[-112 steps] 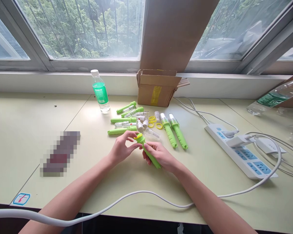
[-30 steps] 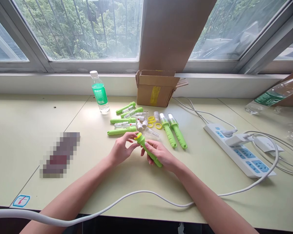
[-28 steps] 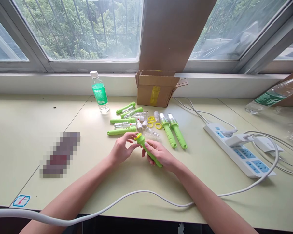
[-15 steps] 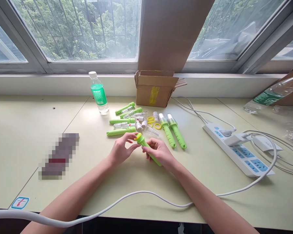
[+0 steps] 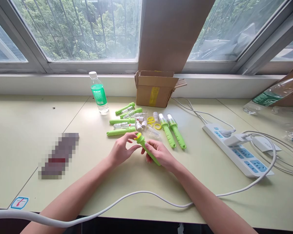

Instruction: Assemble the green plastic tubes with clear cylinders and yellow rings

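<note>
My right hand (image 5: 158, 152) is closed around a green plastic handle (image 5: 148, 149), which tilts up to the left above the table. A yellow ring (image 5: 138, 136) sits at the handle's wide upper end. My left hand (image 5: 122, 149) has its index fingertip on that ring, with the thumb close below the green collar; the other fingers are curled. Just beyond my hands lie loose green handles (image 5: 120, 131), clear ribbed tubes (image 5: 152, 131), small white cylinders (image 5: 138, 126) and yellow rings (image 5: 157, 126). Two green sticks (image 5: 169, 135) with clear tops lie on the right.
An open cardboard box (image 5: 152, 92) and a water bottle (image 5: 99, 96) stand at the back. On the right lie a white power strip (image 5: 236, 149) with plugs and another bottle (image 5: 271, 96). A white cable (image 5: 127, 196) crosses the front. A blurred dark object (image 5: 60, 156) is on the left.
My right hand's fingers have shifted slightly on the green handle. My left thumb looks a little farther from the collar. The rest stays where it was.
</note>
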Demonstrator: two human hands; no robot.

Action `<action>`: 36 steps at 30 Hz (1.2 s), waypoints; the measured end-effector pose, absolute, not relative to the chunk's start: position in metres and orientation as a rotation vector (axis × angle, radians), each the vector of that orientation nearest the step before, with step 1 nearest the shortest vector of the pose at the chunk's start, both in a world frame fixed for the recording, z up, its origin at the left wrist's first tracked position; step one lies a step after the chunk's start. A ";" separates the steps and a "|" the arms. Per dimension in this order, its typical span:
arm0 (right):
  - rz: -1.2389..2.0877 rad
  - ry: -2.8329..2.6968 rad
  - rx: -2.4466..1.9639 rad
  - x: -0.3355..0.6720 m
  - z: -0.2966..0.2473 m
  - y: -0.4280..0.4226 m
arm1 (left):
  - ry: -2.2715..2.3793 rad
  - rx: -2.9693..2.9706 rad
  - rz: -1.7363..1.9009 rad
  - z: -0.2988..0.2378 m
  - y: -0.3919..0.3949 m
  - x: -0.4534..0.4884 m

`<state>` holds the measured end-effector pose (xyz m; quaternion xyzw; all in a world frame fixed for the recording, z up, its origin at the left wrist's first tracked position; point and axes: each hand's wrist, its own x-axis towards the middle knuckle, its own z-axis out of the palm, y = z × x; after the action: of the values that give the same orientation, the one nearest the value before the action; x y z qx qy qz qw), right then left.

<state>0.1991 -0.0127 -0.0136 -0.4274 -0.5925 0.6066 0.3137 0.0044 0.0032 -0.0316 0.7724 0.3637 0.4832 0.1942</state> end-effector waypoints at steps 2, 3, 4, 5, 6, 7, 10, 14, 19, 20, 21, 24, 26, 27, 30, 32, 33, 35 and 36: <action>1.609 -1.565 -1.120 0.199 -0.014 -0.013 | 1.013 2.170 1.349 -0.031 0.003 0.005; 1.614 -1.564 -1.116 0.199 -0.015 -0.012 | 1.013 2.169 1.352 -0.031 0.004 0.005; 1.618 -1.564 -1.111 0.198 -0.015 -0.012 | 1.016 2.167 1.355 -0.030 0.003 0.005; 1.620 -1.567 -1.108 0.198 -0.015 -0.012 | 1.019 2.164 1.356 -0.030 0.003 0.005; 1.621 -1.570 -1.107 0.198 -0.016 -0.012 | 1.023 2.162 1.357 -0.030 0.003 0.005; 1.621 -1.572 -1.106 0.198 -0.016 -0.012 | 1.027 2.161 1.357 -0.030 0.003 0.005; 1.626 -1.574 -1.102 0.199 -0.016 -0.012 | 1.025 2.160 1.372 -0.030 0.003 0.005; 1.634 -1.572 -1.094 0.199 -0.015 -0.012 | 1.007 2.152 1.389 -0.032 0.002 0.006; 1.641 -1.584 -1.083 0.199 -0.014 -0.012 | 0.994 2.151 1.381 -0.032 0.003 0.006; 1.641 -1.585 -1.081 0.199 -0.014 -0.012 | 0.994 2.153 1.379 -0.032 0.003 0.006; 1.644 -1.584 -1.079 0.199 -0.014 -0.012 | 0.997 2.157 1.379 -0.032 0.003 0.006; 1.678 -1.547 -1.083 0.198 -0.013 -0.013 | 1.013 2.164 1.373 -0.031 0.002 0.007; 1.698 -1.515 -1.108 0.198 -0.013 -0.015 | 1.012 2.155 1.371 -0.032 0.001 0.007; 1.699 -1.502 -1.129 0.197 -0.013 -0.015 | 1.004 2.148 1.370 -0.032 0.001 0.008; 1.676 -1.476 -1.186 0.196 -0.014 -0.016 | 0.980 2.126 1.366 -0.032 0.002 0.008; 1.662 -1.457 -1.192 0.195 -0.016 -0.016 | 0.976 2.120 1.350 -0.032 0.003 0.007; 1.660 -1.449 -1.189 0.195 -0.016 -0.016 | 0.978 2.119 1.342 -0.032 0.003 0.007; 1.661 -1.440 -1.176 0.195 -0.017 -0.015 | 0.986 2.122 1.332 -0.032 0.004 0.007; 1.660 -1.440 -1.169 0.195 -0.017 -0.014 | 0.991 2.124 1.333 -0.032 0.004 0.006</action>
<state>0.1950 -0.0142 -0.0172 -0.4448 -0.5479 0.6318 0.3206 0.0063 0.0036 -0.0316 0.7683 0.3585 0.4823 0.2206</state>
